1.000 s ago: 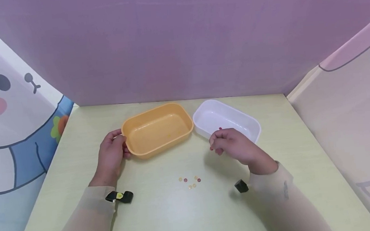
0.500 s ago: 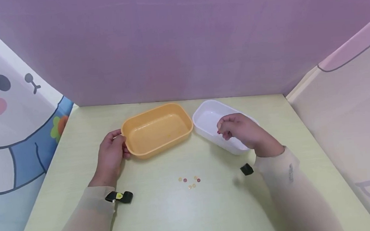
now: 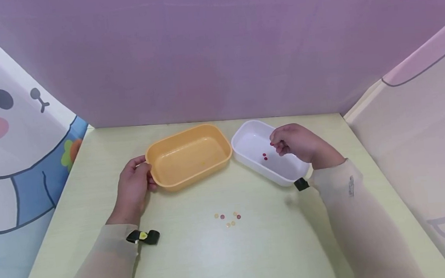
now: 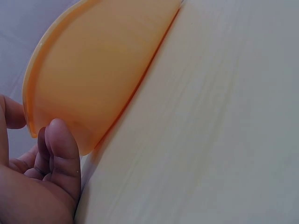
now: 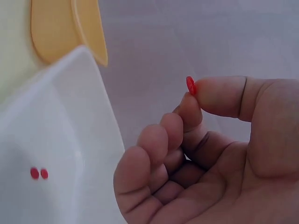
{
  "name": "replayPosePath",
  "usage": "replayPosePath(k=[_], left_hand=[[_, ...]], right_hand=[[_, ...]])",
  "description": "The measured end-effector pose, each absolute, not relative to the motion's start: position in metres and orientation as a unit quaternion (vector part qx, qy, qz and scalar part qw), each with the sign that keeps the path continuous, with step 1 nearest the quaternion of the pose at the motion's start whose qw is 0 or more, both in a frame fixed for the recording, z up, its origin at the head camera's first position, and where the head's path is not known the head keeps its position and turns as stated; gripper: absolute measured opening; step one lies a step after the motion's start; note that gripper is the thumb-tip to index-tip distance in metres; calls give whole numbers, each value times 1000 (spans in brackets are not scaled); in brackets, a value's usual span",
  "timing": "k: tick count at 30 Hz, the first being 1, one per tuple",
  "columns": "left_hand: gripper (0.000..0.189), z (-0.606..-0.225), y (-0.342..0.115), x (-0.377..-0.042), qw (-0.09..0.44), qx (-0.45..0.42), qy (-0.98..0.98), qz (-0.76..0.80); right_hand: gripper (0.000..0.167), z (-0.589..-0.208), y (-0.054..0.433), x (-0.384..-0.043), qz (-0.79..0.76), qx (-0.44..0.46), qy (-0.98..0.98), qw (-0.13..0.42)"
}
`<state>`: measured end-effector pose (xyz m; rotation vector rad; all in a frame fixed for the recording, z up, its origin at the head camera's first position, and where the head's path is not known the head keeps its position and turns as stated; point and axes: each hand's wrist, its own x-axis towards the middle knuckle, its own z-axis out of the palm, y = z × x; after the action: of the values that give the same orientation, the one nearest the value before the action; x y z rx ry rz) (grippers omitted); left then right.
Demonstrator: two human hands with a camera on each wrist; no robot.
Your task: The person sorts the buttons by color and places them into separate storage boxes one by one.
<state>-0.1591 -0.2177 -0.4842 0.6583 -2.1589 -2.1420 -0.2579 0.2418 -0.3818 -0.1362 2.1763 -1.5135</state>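
My right hand (image 3: 295, 144) is over the white tray (image 3: 243, 152), pinching a small red button (image 5: 190, 85) between thumb and index fingertip. The other fingers curl loosely behind it. Two red buttons (image 5: 39, 173) lie on the white tray's floor. At the left end of the orange tray (image 3: 182, 181), my left hand (image 3: 133, 185) grips the rim, with the thumb against the near side in the left wrist view. Small yellow buttons (image 3: 203, 163) show faintly inside the orange tray. Several yellow and red buttons (image 3: 222, 216) lie loose on the table before the trays.
Both trays stand near the back of the pale table (image 3: 201, 263), their ends almost meeting. A purple wall (image 3: 215, 52) rises behind them. Printed panels flank the table, one with a cartoon face (image 3: 12, 112). Black straps hang at both wrists.
My right hand has moved up and to the right, from the white tray's near edge to over its far side, still holding the red button. My left hand and both trays stay put.
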Motion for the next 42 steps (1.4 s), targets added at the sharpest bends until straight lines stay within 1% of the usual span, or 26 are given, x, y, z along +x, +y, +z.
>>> replayPosePath(k=[10, 18, 25, 33, 42], left_hand=[[43, -488, -219, -161, 19, 211, -693, -689], [43, -489, -220, -161, 26, 204, -709, -675], [43, -487, -219, -161, 25, 205, -703, -681], [45, -487, -220, -161, 21, 206, -701, -682], [44, -486, -220, -160, 19, 208, -706, -677]], right_hand=[[14, -386, 256, -279, -533, -29, 805, 259], [22, -392, 261, -290, -516, -4, 817, 258], [18, -397, 264, -297, -507, 11, 824, 254], [12, -399, 266, -298, -515, 25, 819, 253], [13, -391, 264, -286, -507, 12, 826, 246]])
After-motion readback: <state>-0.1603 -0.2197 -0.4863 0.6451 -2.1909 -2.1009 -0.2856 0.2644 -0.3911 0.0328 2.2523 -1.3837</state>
